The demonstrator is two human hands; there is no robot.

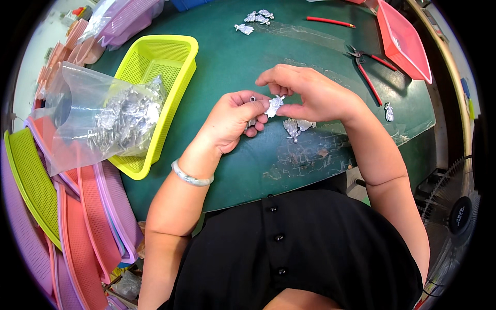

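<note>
Over the green table, my left hand (pixel 232 116) is closed on a small silver metal charm (pixel 274 106), pinching it between thumb and forefinger. Other silvery bits show among its lower fingers, one with a small ring on top. My right hand (pixel 310 93) curls round the same charm from the other side, thumb and a bent finger at its edge, forefinger raised. Just below the hands lie a few similar charms (pixel 295 128). A clear plastic bag full of silver charms (pixel 126 119) rests in a yellow-green mesh basket (pixel 188 57) at the left.
More charms (pixel 254 19) lie at the far side, and one (pixel 388 112) at the right. Red-handled cutting pliers (pixel 368 77), a red pen-like stick (pixel 330 21) and a pink tray (pixel 403 46) are also there. Stacked plastic baskets (pixel 77 222) stand left; a fan (pixel 457 214) stands right.
</note>
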